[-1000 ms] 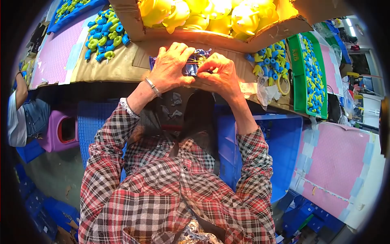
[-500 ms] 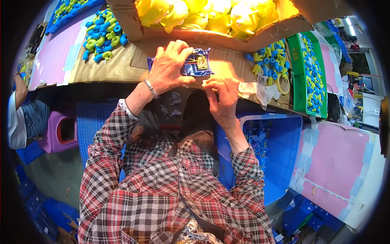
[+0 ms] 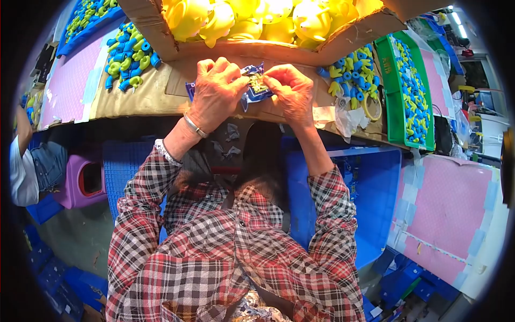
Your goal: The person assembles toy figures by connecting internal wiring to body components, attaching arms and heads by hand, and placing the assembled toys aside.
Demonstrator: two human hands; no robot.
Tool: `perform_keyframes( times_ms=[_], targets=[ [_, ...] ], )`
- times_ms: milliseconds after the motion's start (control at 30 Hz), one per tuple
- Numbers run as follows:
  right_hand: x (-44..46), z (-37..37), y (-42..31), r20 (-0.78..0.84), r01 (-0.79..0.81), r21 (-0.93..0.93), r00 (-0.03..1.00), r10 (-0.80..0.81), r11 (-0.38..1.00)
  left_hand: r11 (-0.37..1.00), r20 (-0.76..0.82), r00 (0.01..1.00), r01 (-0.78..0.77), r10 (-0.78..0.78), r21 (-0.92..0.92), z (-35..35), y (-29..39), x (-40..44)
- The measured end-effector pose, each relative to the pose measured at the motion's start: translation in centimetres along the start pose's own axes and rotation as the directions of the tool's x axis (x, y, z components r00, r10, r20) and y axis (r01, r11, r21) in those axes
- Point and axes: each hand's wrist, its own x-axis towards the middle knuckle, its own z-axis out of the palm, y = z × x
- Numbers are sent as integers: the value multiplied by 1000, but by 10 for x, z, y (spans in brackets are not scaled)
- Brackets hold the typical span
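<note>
Casing (image 3: pixel 262 98), blue and open, is placed at the worktop's near edge, with yellowish inner parts (image 3: pixel 256 83) exposed; clock positions here are taken from it. At nine o'clock, its side is covered by the left hand (image 3: pixel 217 88), whose fingers are bent with their tips brought to the inner parts; how firmly anything is gripped cannot be told. At three o'clock, the right hand (image 3: pixel 292 91) is held with thumb and forefinger drawn nearly together at the casing's edge; whether something small is pinched between them cannot be made out.

At twelve o'clock, a cardboard box (image 3: pixel 252 49) is seen, filled with brightly lit yellow figures (image 3: pixel 214 21). Blue and yellow-green parts are heaped on the worktop (image 3: pixel 155 96) in a left pile (image 3: pixel 129 56), between nine and ten, and a right pile (image 3: pixel 354 75), between two and three. Similar pieces are held in a green tray (image 3: pixel 387 64) farther out at three o'clock. Below, between four and five, a blue bin (image 3: pixel 375 204) is placed.
</note>
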Motion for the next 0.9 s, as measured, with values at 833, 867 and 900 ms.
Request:
perform_keyframes(
  times_ms=[833,867,900],
  targets=[
    [12,16,18,114,161,-272,984,-134,949,938,254,927,318,-276,-140,6,-8,6],
    [12,19,21,101,214,-296,976,-192,931,935,252,925,325,-284,-141,7,-8,5],
    [12,21,22,91,266,-320,964,-250,909,930,247,923,336,-294,-151,7,-9,5]
  ],
)
